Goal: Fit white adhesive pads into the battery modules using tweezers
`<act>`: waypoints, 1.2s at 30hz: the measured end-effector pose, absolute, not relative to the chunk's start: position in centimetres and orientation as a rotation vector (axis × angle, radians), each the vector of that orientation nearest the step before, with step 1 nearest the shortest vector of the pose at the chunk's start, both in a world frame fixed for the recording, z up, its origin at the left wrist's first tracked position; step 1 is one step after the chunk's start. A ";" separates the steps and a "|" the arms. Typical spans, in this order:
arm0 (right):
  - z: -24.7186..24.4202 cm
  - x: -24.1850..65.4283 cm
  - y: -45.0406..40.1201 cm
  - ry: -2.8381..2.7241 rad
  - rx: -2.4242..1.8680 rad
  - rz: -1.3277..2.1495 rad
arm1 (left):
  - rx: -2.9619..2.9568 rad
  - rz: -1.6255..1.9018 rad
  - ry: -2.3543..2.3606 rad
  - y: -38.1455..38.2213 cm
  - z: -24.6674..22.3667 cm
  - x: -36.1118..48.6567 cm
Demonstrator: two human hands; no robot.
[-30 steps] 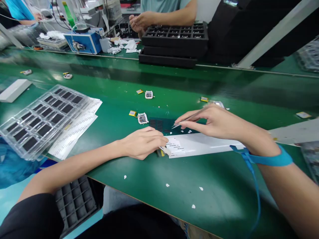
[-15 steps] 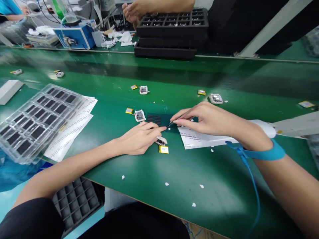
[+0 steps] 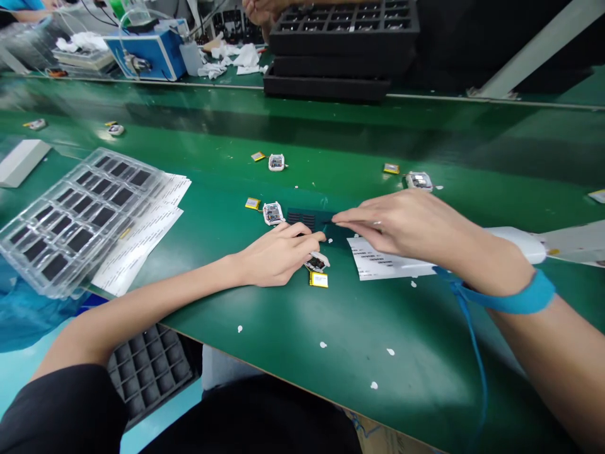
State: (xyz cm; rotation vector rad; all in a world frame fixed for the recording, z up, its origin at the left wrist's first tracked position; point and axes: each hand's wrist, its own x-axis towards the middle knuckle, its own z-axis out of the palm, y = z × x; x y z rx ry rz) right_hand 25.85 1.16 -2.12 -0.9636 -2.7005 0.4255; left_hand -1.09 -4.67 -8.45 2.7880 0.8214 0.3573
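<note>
My left hand (image 3: 283, 255) curls over the table, its fingers at the edge of a small white housing (image 3: 317, 260) with a circuit board inside. The housing is tilted, and a yellow battery (image 3: 318, 279) lies against its near side. My right hand (image 3: 394, 221) pinches thin tweezers (image 3: 377, 222), mostly hidden by the fingers. Their tips are over a dark translucent sheet (image 3: 324, 219) that carries rows of black strips (image 3: 301, 219). Behind my left fingers sits another open white housing (image 3: 273, 213) with its own battery (image 3: 253, 203). A blue wrist strap (image 3: 515, 297) circles my right wrist.
Clear plastic trays with black pieces (image 3: 101, 217) stand on printed white sheets at left. Another printed sheet (image 3: 378, 268) lies under my right hand. More housings (image 3: 276, 162) with batteries dot the green surface. Black trays (image 3: 340, 47) and a co-worker's hand (image 3: 265, 9) are behind.
My right hand has lifted slightly and its tweezers have drawn away from my left index finger. That finger has bent back. The whole view has shifted a little.
</note>
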 end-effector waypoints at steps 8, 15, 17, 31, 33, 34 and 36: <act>0.6 25.6 0.3 -2.488 -0.769 -0.019 | 2.574 0.882 0.392 -6.3 -6.7 -1.8; 1.8 25.0 -1.7 -2.300 -0.479 -0.367 | 0.922 1.269 0.890 -2.9 -6.0 -3.6; 1.8 24.8 -2.1 -2.317 -0.446 -0.417 | 0.774 1.066 0.821 -2.5 -6.2 -3.5; 1.2 22.8 -5.1 -2.534 -0.295 -0.195 | 0.964 1.184 1.010 -5.1 -5.8 -1.7; 0.7 22.6 -4.9 -2.520 -0.264 -0.210 | 0.851 1.168 1.025 -5.2 -5.5 -1.6; 0.5 22.6 -4.8 -2.533 -0.256 -0.208 | 0.803 1.159 1.025 -5.3 -5.4 -1.6; 0.1 22.5 -4.7 -2.602 -0.289 -0.145 | 0.753 1.150 1.024 -5.4 -5.2 -1.5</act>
